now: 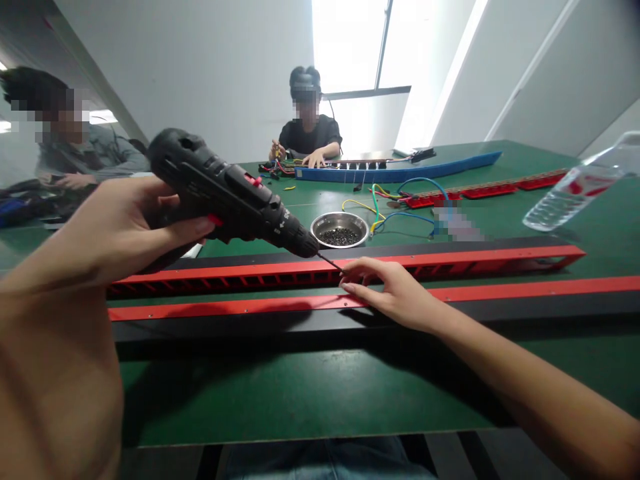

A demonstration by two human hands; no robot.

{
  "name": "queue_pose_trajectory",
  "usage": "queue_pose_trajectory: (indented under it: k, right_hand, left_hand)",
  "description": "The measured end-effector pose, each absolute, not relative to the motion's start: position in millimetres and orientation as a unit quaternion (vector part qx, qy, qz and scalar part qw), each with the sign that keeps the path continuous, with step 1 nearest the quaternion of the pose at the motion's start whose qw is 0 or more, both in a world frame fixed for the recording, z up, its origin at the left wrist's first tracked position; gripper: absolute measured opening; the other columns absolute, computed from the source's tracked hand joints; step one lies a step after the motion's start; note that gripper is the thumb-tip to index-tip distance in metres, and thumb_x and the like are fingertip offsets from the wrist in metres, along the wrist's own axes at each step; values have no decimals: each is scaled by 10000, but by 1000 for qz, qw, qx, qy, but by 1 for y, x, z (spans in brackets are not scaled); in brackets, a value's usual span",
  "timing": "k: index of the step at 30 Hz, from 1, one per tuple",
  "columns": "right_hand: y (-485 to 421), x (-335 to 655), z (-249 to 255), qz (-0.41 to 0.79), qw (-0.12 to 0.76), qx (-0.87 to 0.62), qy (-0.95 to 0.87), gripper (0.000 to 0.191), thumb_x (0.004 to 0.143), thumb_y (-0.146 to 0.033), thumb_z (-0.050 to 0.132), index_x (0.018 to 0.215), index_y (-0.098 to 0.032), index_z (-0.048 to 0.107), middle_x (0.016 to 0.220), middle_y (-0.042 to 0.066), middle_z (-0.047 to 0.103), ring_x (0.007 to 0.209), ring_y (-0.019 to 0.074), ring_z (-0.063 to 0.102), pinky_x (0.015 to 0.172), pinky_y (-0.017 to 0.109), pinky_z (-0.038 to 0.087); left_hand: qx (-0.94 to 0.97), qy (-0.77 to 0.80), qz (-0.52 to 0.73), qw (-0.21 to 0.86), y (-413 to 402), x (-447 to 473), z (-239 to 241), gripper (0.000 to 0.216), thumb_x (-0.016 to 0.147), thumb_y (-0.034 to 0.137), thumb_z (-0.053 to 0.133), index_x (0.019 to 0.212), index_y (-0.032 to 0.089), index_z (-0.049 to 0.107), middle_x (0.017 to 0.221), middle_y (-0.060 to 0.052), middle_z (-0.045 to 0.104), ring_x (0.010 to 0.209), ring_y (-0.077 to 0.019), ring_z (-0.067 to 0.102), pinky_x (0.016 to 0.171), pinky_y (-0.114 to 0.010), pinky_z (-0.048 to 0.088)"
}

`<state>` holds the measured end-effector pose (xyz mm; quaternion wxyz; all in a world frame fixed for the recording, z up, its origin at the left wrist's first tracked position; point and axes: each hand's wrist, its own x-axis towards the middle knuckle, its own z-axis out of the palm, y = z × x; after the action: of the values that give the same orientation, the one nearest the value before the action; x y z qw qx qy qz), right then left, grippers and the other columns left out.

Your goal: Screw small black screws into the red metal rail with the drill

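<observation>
My left hand (117, 230) is closed round the grip of a black cordless screwdriver (230, 197), held tilted with its thin bit pointing down to the right. The bit tip meets the long red and black slotted strip (450, 263) lying across the green table. My right hand (390, 290) rests on that strip right at the bit tip, fingers pressed together as if pinching something too small to see. A second red and black strip (525, 293) lies just in front, under my right wrist.
A steel bowl (340, 229) of small black screws stands behind the strips, with coloured wires (395, 200) beside it. A plastic water bottle (580, 187) is at the right. Across the table a person works on a blue strip (400, 172); another person sits far left.
</observation>
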<state>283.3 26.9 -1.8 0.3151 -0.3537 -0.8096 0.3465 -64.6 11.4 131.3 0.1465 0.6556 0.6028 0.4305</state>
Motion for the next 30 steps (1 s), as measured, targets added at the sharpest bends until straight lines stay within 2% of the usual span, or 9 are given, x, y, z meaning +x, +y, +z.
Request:
queue_pose_trajectory:
  k: [3, 7, 13, 16, 19, 25, 30]
  right_hand:
    - [28, 283, -3, 331, 295, -352, -825, 306, 904, -454, 704, 1073, -200, 722, 1017, 66, 748, 923, 201, 694, 829, 317, 541]
    - [26, 283, -1, 332, 245, -344, -844, 267, 906, -419, 694, 1059, -203, 730, 1037, 71, 750, 913, 202, 695, 827, 326, 549]
    - [29, 280, -3, 362, 321, -383, -787, 342, 912, -436, 689, 1159, -201, 662, 1034, 86, 748, 927, 216, 703, 843, 348, 561]
    - [30, 279, -4, 379, 347, -396, -761, 340, 934, -460, 665, 1153, -200, 658, 1004, 80, 753, 891, 211, 706, 805, 333, 557]
    - [30, 279, -3, 377, 351, -387, -765, 304, 961, -466, 624, 1057, -187, 696, 962, 75, 751, 861, 206, 698, 780, 318, 542]
    - [28, 280, 1, 334, 330, -396, -789, 308, 968, -458, 609, 912, -178, 726, 876, 57, 742, 801, 192, 667, 731, 296, 504]
    - [28, 281, 1, 348, 336, -397, -780, 305, 959, -465, 622, 898, -184, 724, 867, 57, 742, 806, 198, 673, 739, 309, 509]
  left_hand:
    - [734, 571, 357, 89, 13, -79, 117, 395, 741, 366, 826, 1068, 148, 784, 840, 26, 713, 871, -202, 686, 921, -412, 565]
    - [683, 616, 369, 133, 11, -79, 107, 314, 753, 327, 834, 988, 127, 777, 737, 41, 697, 783, -152, 640, 828, -274, 542]
    - [645, 590, 425, 237, 11, -83, 95, 266, 841, 233, 766, 1085, 136, 732, 868, 8, 743, 782, -118, 625, 694, -146, 486]
    - [674, 556, 424, 238, 12, -88, 89, 234, 851, 220, 750, 1066, 127, 743, 909, 1, 751, 796, -108, 622, 696, -126, 493]
    - [689, 528, 431, 246, 11, -86, 87, 265, 826, 191, 765, 1082, 126, 760, 952, -5, 768, 830, -114, 632, 735, -129, 511]
    - [694, 506, 441, 261, 12, -78, 87, 263, 784, 105, 785, 1047, 106, 788, 722, 6, 719, 672, -100, 593, 575, -105, 462]
    - [683, 517, 441, 267, 14, -83, 87, 271, 792, 99, 781, 1063, 119, 788, 828, -24, 771, 746, -115, 633, 658, -122, 507]
